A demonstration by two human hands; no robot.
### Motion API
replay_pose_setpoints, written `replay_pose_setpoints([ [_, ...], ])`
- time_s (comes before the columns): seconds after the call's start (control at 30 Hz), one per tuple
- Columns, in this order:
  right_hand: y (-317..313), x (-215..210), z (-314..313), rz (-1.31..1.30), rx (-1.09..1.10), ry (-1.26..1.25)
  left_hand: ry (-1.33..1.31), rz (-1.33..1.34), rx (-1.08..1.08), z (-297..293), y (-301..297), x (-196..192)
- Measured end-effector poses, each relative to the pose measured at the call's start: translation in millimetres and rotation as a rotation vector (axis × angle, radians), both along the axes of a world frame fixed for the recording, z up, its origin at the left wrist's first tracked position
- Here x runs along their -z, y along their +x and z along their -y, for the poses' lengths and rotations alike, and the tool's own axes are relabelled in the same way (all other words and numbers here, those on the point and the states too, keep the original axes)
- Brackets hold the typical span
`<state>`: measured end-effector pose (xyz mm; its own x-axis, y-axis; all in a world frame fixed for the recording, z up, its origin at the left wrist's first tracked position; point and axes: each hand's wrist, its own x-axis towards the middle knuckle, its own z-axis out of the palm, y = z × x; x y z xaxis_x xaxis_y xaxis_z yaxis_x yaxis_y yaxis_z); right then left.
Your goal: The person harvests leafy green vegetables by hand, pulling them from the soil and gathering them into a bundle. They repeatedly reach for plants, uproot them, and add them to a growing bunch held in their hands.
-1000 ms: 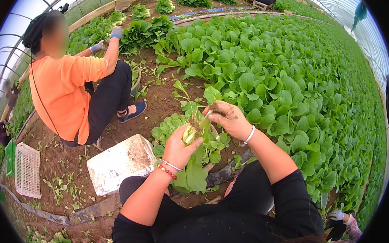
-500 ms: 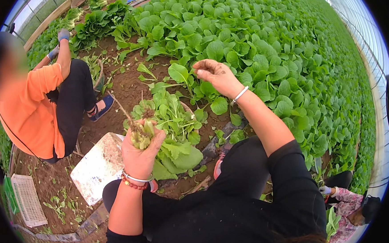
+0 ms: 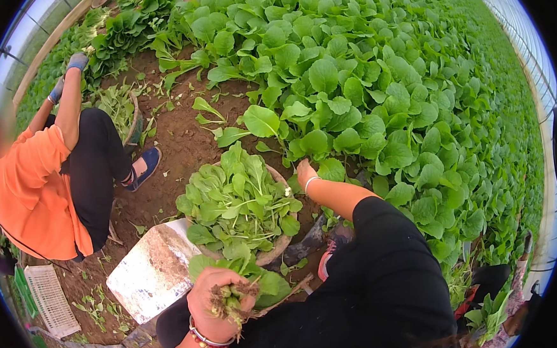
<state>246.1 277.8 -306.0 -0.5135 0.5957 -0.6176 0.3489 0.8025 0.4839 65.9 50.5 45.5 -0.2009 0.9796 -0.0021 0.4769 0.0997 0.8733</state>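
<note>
My left hand (image 3: 213, 302), low in the view, is closed round a bunch of leafy greens (image 3: 274, 288). Soil clings to the roots, which stick up out of the fist, and the leaves hang out on the far side. A round basket (image 3: 276, 253) heaped with loose green leaves (image 3: 238, 199) stands just beyond that hand. To the right of the basket, my right hand (image 3: 305, 172) reaches down to the edge of the growing leafy plants (image 3: 351, 106). Its fingertips are hidden, and I cannot see whether they grip a stem.
A soil-smeared white box (image 3: 150, 268) stands left of the basket. Further left, a co-worker in an orange top (image 3: 34, 195) crouches by another basket (image 3: 136, 119). A white plastic crate (image 3: 52, 299) lies at lower left. Another person (image 3: 500, 307) is at lower right.
My left hand has come down and nearer to me with the bunch, and the basket shows more fully. My right hand has dropped from above the leaves to the plants' base.
</note>
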Motion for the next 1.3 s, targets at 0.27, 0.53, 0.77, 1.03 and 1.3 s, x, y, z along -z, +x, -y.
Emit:
replay_pose_setpoints([
  [0.27,20.7,86.3,-72.5,0.263,-0.074,-0.173,-0.163,-0.018,-0.104,-17.9,3.7,9.4],
  [0.53,21.4,58.3,-38.9,-0.011,0.439,-0.091,-0.175,-0.074,0.014,-27.4,2.0,7.7],
  [0.77,49.9,-79.2,-19.5,-0.501,0.34,-0.382,-0.091,0.046,0.087,-20.8,13.2,2.6],
  [1.03,35.2,-270.5,-14.7,-1.664,0.748,-1.302,-0.076,0.351,0.19,-1.5,33.0,22.2],
  [1.3,-8.5,-341.7,69.0,-1.997,0.69,-1.704,0.201,0.377,0.099,-13.3,28.1,32.8],
])
